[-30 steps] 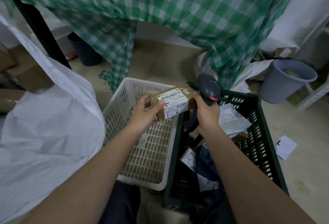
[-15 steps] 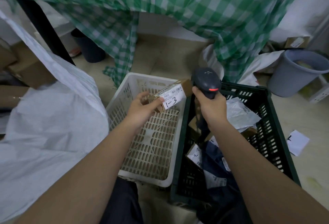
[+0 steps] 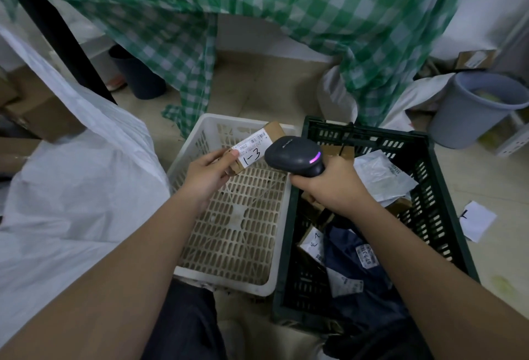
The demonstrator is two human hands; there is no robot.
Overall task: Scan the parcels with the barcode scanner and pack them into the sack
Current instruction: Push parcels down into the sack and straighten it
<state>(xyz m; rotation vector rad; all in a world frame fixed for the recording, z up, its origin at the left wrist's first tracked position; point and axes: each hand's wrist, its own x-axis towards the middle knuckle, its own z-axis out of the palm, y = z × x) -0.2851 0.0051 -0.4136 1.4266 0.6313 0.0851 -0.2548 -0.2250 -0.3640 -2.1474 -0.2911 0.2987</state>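
Observation:
My left hand (image 3: pixel 206 174) grips a small brown cardboard parcel (image 3: pixel 259 146) above the white crate; its white label reads "1-3" and faces up. My right hand (image 3: pixel 332 185) grips a dark grey barcode scanner (image 3: pixel 294 155), whose head sits right beside the parcel's label, with a pink light lit on its side. The big white sack (image 3: pixel 71 187) lies crumpled at the left. More parcels, among them a white poly bag (image 3: pixel 382 176) and dark blue bags (image 3: pixel 363 271) with labels, fill the dark green crate (image 3: pixel 435 216).
The white slotted crate (image 3: pixel 237 233) stands between sack and green crate. A green checked cloth (image 3: pixel 257 16) hangs over a table ahead. A grey bin (image 3: pixel 472 110) stands at the right, a dark bin (image 3: pixel 140 73) and cardboard boxes (image 3: pixel 37 110) at the left. A paper slip (image 3: pixel 476 220) lies on the floor.
The parcel has tilted so its label faces up and away. The scanner has swung left and closer over the label, and its light has turned from red to pink.

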